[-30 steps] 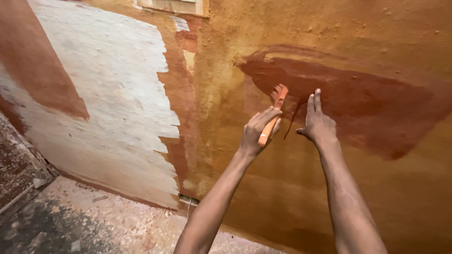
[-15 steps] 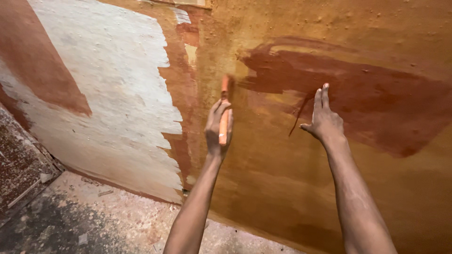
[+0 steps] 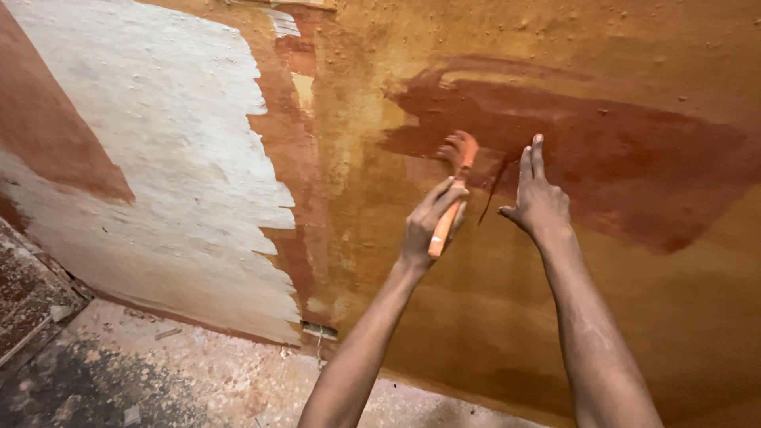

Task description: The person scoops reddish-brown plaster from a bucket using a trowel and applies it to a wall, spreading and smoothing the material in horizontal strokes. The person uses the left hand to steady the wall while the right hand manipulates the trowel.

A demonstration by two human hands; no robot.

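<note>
While your left hand clamps its fingers on the orange paintbrush at the red-brown patch, your right hand presses flat, fingers together, on the ochre wall above a dusty floor.

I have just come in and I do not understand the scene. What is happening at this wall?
A person is painting the wall by hand. The left hand holds an orange paintbrush, bristles up against the edge of a dark red-brown wet patch on the ochre surface. The right hand lies flat on the wall beside the brush. To the left is a rough white area.
</note>
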